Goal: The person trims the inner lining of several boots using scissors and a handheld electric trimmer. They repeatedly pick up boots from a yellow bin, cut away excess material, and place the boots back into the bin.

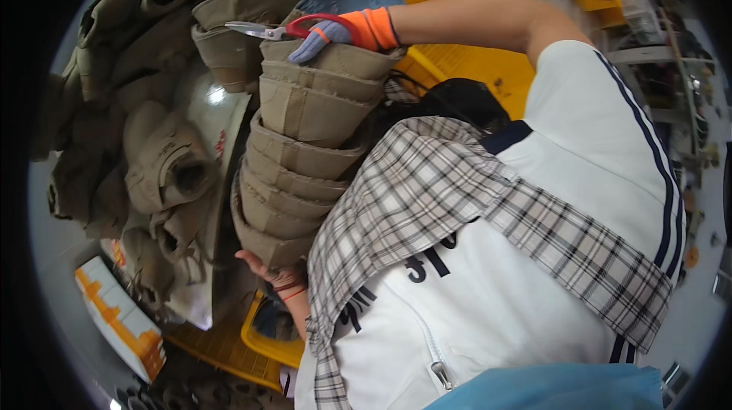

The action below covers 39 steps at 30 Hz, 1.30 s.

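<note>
A tall stack of beige shoe uppers (293, 152), nested one into another, leans against my plaid apron (412, 174). My bare left hand (268, 269) supports the lower end of the stack, its thumb stretched out and its other fingers mostly hidden. At the upper end rests my right hand (324, 38), in a grey-and-orange glove. It is closed round red-handled scissors (263, 30), with the silver blades pointing left, away from the stack. The gloved fingertips touch the topmost upper.
More beige uppers (168, 155) lie piled on a shiny table (210, 105) to the left. Yellow crates (473, 67) stand behind my right arm, and another yellow bin (267, 345) is below my left hand. A white-and-orange box (122, 318) sits at the lower left.
</note>
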Available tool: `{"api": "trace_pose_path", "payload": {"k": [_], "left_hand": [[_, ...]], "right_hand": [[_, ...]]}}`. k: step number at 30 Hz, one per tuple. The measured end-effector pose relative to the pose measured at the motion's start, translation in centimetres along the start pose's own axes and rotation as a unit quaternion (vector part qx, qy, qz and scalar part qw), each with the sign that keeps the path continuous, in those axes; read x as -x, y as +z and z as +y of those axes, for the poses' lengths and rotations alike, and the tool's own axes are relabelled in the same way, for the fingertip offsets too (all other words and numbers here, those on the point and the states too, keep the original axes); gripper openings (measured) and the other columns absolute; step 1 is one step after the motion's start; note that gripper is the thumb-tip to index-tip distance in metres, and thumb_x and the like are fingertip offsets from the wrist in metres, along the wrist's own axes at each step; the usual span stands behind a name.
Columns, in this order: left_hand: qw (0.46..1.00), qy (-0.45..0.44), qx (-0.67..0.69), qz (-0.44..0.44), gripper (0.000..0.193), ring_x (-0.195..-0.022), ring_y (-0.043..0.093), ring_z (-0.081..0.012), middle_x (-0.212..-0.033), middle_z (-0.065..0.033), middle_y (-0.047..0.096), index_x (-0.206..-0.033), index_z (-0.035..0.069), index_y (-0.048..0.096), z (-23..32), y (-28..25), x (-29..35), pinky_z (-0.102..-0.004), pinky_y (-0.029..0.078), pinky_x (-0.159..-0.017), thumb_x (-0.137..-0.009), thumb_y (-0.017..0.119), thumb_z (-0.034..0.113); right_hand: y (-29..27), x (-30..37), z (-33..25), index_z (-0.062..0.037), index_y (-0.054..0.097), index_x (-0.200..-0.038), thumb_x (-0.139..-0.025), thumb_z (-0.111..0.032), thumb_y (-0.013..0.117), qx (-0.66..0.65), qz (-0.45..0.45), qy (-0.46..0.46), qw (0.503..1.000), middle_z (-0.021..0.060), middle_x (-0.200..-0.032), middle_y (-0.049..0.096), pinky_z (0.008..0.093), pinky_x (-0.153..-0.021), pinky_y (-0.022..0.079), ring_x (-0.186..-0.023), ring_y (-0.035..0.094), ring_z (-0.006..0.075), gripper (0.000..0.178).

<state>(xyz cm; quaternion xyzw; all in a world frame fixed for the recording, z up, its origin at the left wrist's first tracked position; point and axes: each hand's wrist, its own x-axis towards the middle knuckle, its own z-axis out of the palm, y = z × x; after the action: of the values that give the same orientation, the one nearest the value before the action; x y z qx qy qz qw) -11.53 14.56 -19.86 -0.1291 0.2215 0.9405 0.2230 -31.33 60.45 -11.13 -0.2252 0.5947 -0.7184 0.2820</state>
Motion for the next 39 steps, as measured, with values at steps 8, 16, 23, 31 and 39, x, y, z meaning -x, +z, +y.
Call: {"api": "trace_pose_path", "payload": {"k": [8,16,23,31,39], "left_hand": [[0.986,0.044,0.064,-0.146,0.078,-0.128,0.033,-0.031,-0.143,-0.014,0.029,-0.139,0.004,0.026,-4.2,-0.3,-2.1,-0.0453,0.026,-0.106,-0.087,0.041,0.06],[0.952,0.072,-0.233,0.185,0.056,-0.113,0.047,-0.0192,-0.126,-0.0099,0.05,-0.124,-0.002,0.046,-5.3,11.0,2.0,-0.0336,0.037,-0.095,-0.09,0.052,0.042],[0.67,0.135,-0.669,0.292,0.03,-0.058,0.048,-0.0083,-0.064,-0.0015,0.057,-0.07,0.0,0.06,4.2,15.2,3.8,-0.0239,0.039,-0.057,-0.09,0.053,0.021],[0.692,0.229,-0.683,-0.041,0.026,-0.074,0.053,-0.01,-0.086,-0.0059,0.058,-0.098,-0.003,0.064,-3.4,27.0,-13.5,-0.0223,0.041,-0.065,-0.084,0.064,0.019],[0.795,0.2,-0.567,-0.087,0.025,-0.08,0.05,-0.007,-0.086,-0.0016,0.058,-0.099,-0.005,0.066,-7.5,25.1,-18.3,-0.0201,0.039,-0.077,-0.09,0.047,0.01]], "right_hand": [[-0.5,1.4,-0.8,-0.0021,0.06,-0.11,-0.086,-0.017,0.062,-0.073,0.015,0.079,0.994,0.007,-0.105,0.064,0.0289,-0.081,0.051,-0.097,0.06,0.0138,0.028],[3.6,1.3,1.5,-0.003,0.048,-0.121,-0.088,-0.043,0.056,0.003,0.131,0.118,0.984,0.0082,-0.095,0.063,0.0297,-0.073,0.047,-0.085,0.058,0.0166,0.053],[2.7,0.8,4.3,-0.0027,0.056,-0.101,-0.087,-0.021,0.051,0.361,0.088,-0.05,0.927,0.0122,-0.08,0.061,0.0301,-0.064,0.043,-0.074,0.058,0.018,0.024],[8.2,1.0,0.1,-0.0076,0.059,-0.093,-0.087,-0.047,0.053,0.339,0.185,0.058,0.921,0.0058,-0.069,0.061,0.0291,-0.059,0.044,-0.063,0.057,0.0168,0.04],[7.6,2.2,-3.5,-0.0044,0.058,-0.106,-0.08,-0.041,0.064,0.467,0.145,0.038,0.871,0.015,-0.083,0.064,0.0363,-0.064,0.049,-0.075,0.062,0.0302,0.046]]}}
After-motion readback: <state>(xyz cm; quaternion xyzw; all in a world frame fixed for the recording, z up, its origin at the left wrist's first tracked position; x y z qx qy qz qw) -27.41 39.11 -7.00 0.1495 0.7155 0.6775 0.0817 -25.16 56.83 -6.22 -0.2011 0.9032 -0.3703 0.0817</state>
